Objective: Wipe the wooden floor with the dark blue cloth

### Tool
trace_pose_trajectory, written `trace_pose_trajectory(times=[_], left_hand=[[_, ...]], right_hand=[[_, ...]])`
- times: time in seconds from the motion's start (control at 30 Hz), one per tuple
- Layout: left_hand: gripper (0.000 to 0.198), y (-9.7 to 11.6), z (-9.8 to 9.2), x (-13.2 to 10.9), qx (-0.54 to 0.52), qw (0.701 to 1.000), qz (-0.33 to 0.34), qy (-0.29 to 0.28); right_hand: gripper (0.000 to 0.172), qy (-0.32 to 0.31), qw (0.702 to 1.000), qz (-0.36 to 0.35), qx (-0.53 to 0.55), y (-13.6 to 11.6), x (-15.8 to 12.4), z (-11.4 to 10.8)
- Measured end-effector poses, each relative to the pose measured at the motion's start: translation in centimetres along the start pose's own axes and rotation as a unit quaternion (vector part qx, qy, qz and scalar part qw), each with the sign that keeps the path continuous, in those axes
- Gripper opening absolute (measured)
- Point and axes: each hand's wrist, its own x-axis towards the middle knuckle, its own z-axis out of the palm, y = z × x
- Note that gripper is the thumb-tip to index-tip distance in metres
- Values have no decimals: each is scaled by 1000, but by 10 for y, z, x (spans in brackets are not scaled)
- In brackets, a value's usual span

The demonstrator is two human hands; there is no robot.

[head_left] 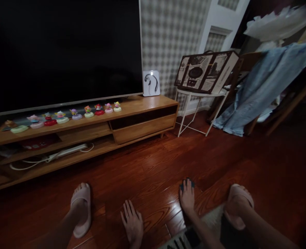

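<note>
My left hand [132, 222] is low in the middle, over the reddish wooden floor [153, 173]. Its fingers are stretched out and spread, with nothing in them; whether the palm touches the boards I cannot tell. My right hand [187, 197] reaches a bit farther forward and holds a small dark teal cloth [191, 182] against the floor. Only the edges of this cloth show around the fingers, so its exact kind is hard to make out. My feet, in pale pink slippers [85, 221], stand wide apart on either side of my hands.
Ahead runs a low wooden TV cabinet [140, 132] with a large TV [65, 52], several small figurines [75, 114], a white box [151, 83] and a power strip [67, 152]. A suitcase-like box [197, 73] sits on a white side table [189, 94]. Jeans [267, 83] hang at right. A mat [212, 221] lies below.
</note>
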Motion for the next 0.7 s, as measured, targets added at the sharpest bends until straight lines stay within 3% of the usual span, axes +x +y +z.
trace_pose_trajectory(times=[0.17,0.23,0.3,0.4,0.47,0.57,0.63,0.7], left_hand=[[66,3,-7,1,30,999,25,34],[66,2,-8,2,38,998,34,38],[65,1,-8,2,46,997,42,42],[64,0,-8,3,56,996,50,54],[64,2,-9,3,56,995,50,60],[65,4,-11,2,44,996,46,64],[66,5,-12,2,33,996,43,64],[67,4,-12,2,25,997,37,61]], right_hand=[[61,-89,979,-176,45,-121,-95,26],[64,-104,962,-245,67,-150,-121,34],[67,-115,945,-296,82,-157,-121,36],[66,-116,948,-285,76,-130,-72,28],[62,-106,971,-207,50,-93,-23,15],[58,-83,996,-36,-8,-26,36,-11],[59,-51,996,56,-41,12,50,-23],[61,-20,992,108,-59,32,46,-28]])
